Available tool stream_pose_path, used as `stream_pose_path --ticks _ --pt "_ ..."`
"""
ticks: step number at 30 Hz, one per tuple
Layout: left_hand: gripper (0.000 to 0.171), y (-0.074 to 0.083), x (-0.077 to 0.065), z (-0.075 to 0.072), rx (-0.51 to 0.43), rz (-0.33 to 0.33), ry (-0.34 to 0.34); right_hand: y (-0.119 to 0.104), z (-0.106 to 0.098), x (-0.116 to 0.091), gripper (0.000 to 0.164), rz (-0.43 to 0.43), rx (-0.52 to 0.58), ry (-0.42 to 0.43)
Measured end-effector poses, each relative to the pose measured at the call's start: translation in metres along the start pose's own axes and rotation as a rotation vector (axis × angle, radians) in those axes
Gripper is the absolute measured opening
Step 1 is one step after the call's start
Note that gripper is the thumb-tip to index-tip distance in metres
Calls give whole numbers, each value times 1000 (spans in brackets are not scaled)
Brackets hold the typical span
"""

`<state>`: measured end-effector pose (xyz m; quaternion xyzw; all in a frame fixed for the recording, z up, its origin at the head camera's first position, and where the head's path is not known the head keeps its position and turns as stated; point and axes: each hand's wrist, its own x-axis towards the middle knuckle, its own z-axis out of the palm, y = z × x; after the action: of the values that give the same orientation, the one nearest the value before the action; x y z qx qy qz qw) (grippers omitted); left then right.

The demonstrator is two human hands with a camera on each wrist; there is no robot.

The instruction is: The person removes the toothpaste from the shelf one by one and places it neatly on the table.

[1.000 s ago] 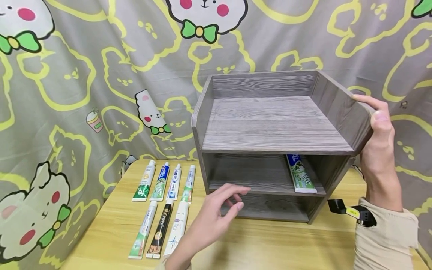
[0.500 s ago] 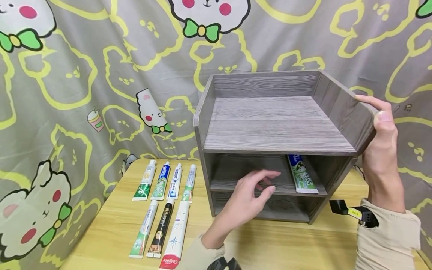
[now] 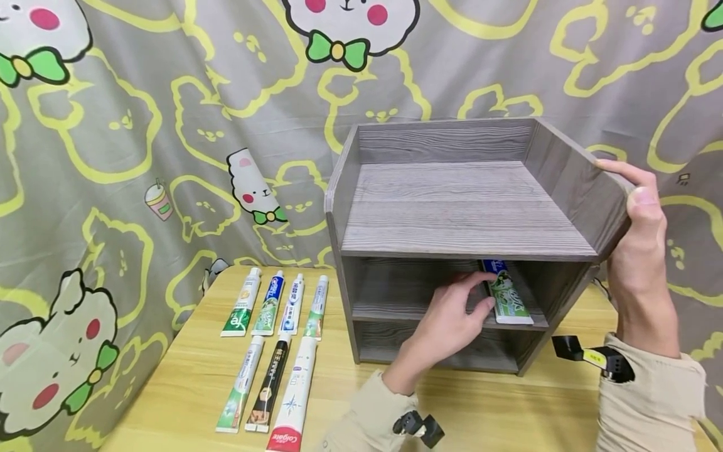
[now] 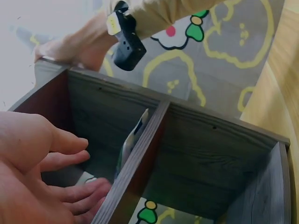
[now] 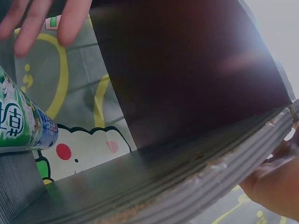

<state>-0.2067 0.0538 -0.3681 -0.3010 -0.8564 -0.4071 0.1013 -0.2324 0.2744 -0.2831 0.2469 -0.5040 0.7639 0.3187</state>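
A blue, green and white toothpaste tube (image 3: pixel 511 300) lies on the middle level of a grey wooden shelf unit (image 3: pixel 457 207), toward its right side. My left hand (image 3: pixel 449 314) reaches into that level from the front, thumb and index finger parted at the tube's left side. In the left wrist view the left hand (image 4: pixel 51 172) has its fingers spread, with a gap between the thumb and the tube (image 4: pixel 133 140). My right hand (image 3: pixel 641 245) grips the top edge of the unit's right side panel. The right wrist view has the tube (image 5: pixel 23 116) at its left edge.
Several toothpaste tubes lie in two rows at the left of the wooden table (image 3: pixel 175 383), among them a black tube (image 3: pixel 270 383) and a red-ended Colgate tube (image 3: pixel 294 395). A patterned curtain (image 3: pixel 226 94) hangs behind the unit.
My left hand has moved right, from the front of the shelf unit into the middle level beside the toothpaste tube. The right hand stays on the side panel.
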Motion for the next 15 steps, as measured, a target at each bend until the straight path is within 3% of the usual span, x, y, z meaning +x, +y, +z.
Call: stream_pose_path --ticks 6,10,15 --pt "39 7 12 11 106 -66 3 -3 3 2 49 7 21 6" --pt "41 12 20 24 250 -95 35 -6 2 3 49 -9 9 10" --pt "54 21 26 42 438 -225 34 -4 2 -1 48 -6 -17 -4"
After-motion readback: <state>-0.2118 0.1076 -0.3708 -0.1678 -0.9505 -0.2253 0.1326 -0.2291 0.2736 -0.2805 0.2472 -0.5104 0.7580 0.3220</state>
